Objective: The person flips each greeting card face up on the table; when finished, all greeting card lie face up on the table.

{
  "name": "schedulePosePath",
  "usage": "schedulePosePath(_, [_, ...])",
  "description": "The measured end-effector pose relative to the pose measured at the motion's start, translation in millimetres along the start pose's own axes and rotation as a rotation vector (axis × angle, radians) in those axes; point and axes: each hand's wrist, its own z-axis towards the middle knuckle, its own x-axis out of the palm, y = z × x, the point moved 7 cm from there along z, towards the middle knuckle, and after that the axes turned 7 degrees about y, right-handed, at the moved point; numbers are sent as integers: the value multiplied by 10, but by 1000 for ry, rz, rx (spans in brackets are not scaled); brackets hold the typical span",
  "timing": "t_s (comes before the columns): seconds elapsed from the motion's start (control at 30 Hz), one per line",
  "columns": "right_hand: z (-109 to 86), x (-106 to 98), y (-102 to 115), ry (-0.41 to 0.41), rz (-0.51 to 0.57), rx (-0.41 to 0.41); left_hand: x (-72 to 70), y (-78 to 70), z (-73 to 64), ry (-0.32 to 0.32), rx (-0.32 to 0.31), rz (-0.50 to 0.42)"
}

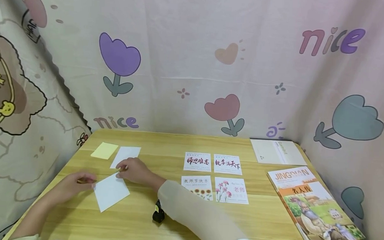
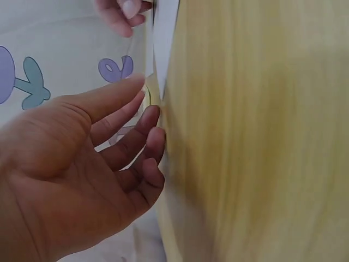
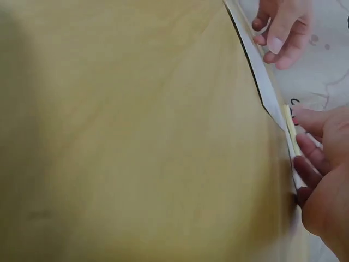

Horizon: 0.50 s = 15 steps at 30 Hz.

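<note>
A blank white square of paper [image 1: 111,193] lies on the table's left half, turned at an angle. My left hand [image 1: 77,183] is beside its left corner, fingers loosely bent and thumb apart from them in the left wrist view. My right hand [image 1: 136,171] reaches across to the paper's upper corner, fingertips right at it. In the right wrist view the thumb and fingers of that hand [image 3: 332,164] are spread apart by the corner of the white paper [image 3: 267,93]. Just behind it lies a second white sheet [image 1: 126,156], partly covered by my right hand.
A yellow pad of sticky notes [image 1: 104,151] lies at the back left. Several printed cards [image 1: 197,162] form a block at centre, partly behind my right sleeve. A small black object [image 1: 158,214] stands near that sleeve. An illustrated book [image 1: 316,209] and a pale notebook [image 1: 264,150] occupy the right side.
</note>
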Motion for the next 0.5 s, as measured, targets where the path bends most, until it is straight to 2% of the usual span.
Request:
schedulePosePath(0.17, [87, 36, -73, -75, -71, 39, 15, 37, 6, 10, -25, -26])
schedulePosePath(0.5, [80, 91, -97, -36, -185, 81, 77, 115, -7, -2, -24, -51])
